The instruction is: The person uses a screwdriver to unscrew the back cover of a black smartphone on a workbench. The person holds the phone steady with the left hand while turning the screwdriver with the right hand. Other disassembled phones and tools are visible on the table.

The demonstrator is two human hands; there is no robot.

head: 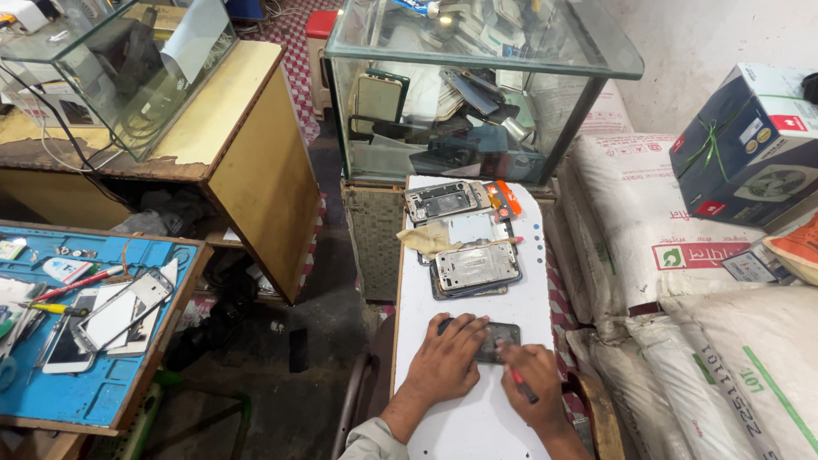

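Phone (497,341), dark and flat, lies on the near part of the white board (477,417), its long axis running left to right. Your left hand (447,358) presses flat on its left end, fingers spread; your right hand (532,379), just near of its right end, grips a red-handled tool (521,385). Farther off, stripped phone frames (475,266) sit stacked.

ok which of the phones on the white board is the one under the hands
The dark phone at the near end, pinned by the left hand; the stacked silver-framed ones lie farther up, untouched.
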